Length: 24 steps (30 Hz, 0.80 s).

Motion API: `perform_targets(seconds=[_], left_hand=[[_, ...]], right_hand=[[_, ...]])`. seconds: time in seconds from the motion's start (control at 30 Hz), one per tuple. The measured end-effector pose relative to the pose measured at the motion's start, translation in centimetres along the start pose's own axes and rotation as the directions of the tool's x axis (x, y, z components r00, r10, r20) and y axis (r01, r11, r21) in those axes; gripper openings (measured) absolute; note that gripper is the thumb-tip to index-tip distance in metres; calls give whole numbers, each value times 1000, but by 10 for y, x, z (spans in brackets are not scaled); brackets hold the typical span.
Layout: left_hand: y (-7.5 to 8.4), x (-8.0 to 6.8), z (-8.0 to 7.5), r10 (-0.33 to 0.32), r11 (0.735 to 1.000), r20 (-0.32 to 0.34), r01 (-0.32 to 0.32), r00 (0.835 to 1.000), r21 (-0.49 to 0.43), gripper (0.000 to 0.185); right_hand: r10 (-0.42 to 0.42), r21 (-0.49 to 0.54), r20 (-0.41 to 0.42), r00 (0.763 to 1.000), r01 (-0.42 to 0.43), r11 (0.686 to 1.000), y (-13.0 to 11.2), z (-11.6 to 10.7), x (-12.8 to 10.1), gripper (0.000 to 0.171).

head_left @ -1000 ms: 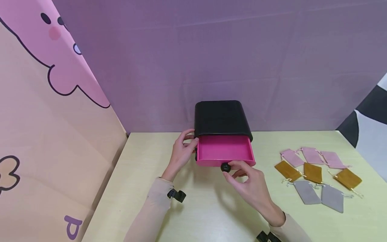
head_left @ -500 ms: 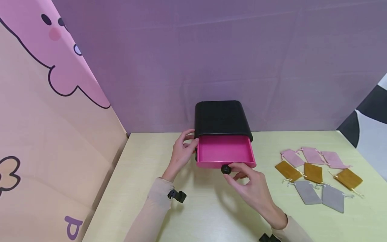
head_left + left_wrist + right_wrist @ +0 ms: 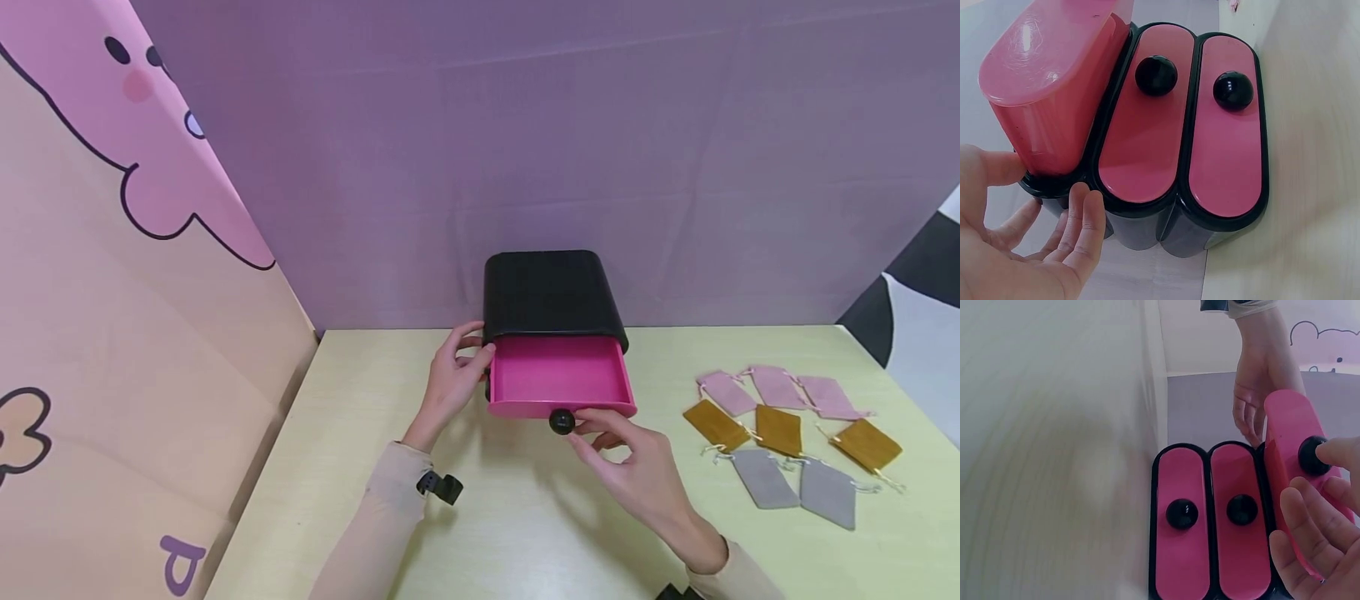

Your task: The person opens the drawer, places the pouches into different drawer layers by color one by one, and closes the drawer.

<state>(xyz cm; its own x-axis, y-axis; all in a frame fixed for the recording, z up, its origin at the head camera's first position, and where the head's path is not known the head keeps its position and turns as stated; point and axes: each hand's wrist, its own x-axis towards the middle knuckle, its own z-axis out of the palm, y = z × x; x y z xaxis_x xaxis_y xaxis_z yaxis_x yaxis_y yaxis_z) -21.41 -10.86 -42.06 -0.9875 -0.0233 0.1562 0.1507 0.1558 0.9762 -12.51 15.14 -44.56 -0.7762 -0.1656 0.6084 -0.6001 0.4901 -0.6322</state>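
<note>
A drawer box [image 3: 551, 293] stands at the back middle of the table [image 3: 525, 517], against the backdrop [image 3: 570, 142]. Its top drawer [image 3: 557, 379] juts forward over two closed drawers [image 3: 1179, 144] below. A knob [image 3: 561, 422] sits at the open drawer's front. The left hand [image 3: 453, 375] is at the box's left side, the right hand [image 3: 637, 471] just before the knob. Pouches [image 3: 787, 433] lie in rows to the right, well apart from the box. A panel [image 3: 112, 333] stands along the table's left edge.
</note>
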Motion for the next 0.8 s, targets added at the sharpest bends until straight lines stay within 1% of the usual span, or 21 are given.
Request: perform_targets(seconds=[0.23, 0.47, 0.7, 0.8], left_hand=[[-1, 0, 0, -1, 1000, 1, 1, 1000, 2, 45], [-1, 2, 0, -7, 1000, 5, 7, 1000, 9, 46], [0, 1, -1, 3, 1000, 4, -3, 1000, 10, 45], [0, 0, -1, 7, 1000, 6, -7, 1000, 15, 46]], right_hand=[[64, -31, 5, 998, -64, 997, 9, -6, -5, 31], [64, -59, -24, 998, -65, 996, 21, -13, -10, 29], [124, -109, -25, 992, -126, 986, 31, -22, -16, 23], [132, -120, -24, 991, -134, 984, 34, -27, -18, 22]])
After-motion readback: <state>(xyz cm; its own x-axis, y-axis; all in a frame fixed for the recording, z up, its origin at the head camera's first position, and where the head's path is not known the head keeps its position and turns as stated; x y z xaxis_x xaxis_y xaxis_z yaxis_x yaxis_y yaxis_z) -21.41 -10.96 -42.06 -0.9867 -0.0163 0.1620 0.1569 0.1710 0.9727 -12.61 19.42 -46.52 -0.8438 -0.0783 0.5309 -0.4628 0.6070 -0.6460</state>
